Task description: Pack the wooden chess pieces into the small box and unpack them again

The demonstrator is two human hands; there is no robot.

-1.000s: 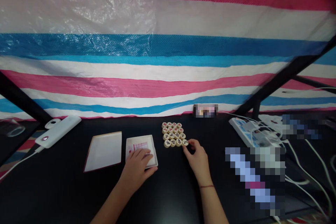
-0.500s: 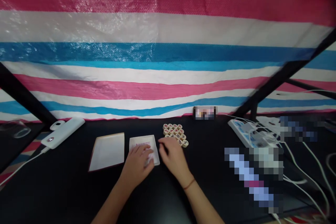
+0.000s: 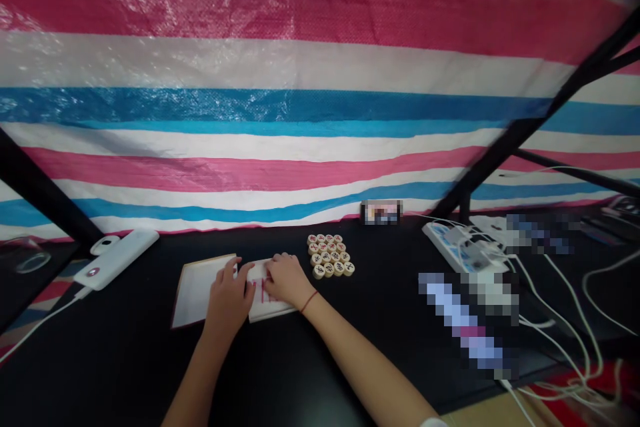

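Note:
A shallow white box (image 3: pixel 274 314) lies on the black table, with a folded sheet (image 3: pixel 258 288) printed in pink lines over it. At the box's left edge is my left hand (image 3: pixel 227 295), fingers apart, its thumb side beside the sheet. My right hand (image 3: pixel 289 279) reaches over the box from the right, fingers bent down onto the sheet; its fingertips are partly hidden. Just right of the box stand xiangqi pieces (image 3: pixel 329 257) in close rows, red characters at the back and black at the front. The box lid (image 3: pixel 194 293), white inside, lies left, partly behind my left hand.
A white power bank (image 3: pixel 117 259) with a cable lies at the left, near a clear glass (image 3: pixel 33 260). A phone-like device (image 3: pixel 381 212) stands at the back. At the right are a power strip (image 3: pixel 445 247) and tangled white cables. Striped sheeting (image 3: pixel 300 167) hangs behind.
My right hand has left the front-right piece and moved left onto the sheet in the box. My left hand has shifted from over the box to its left edge. The view has turned slightly.

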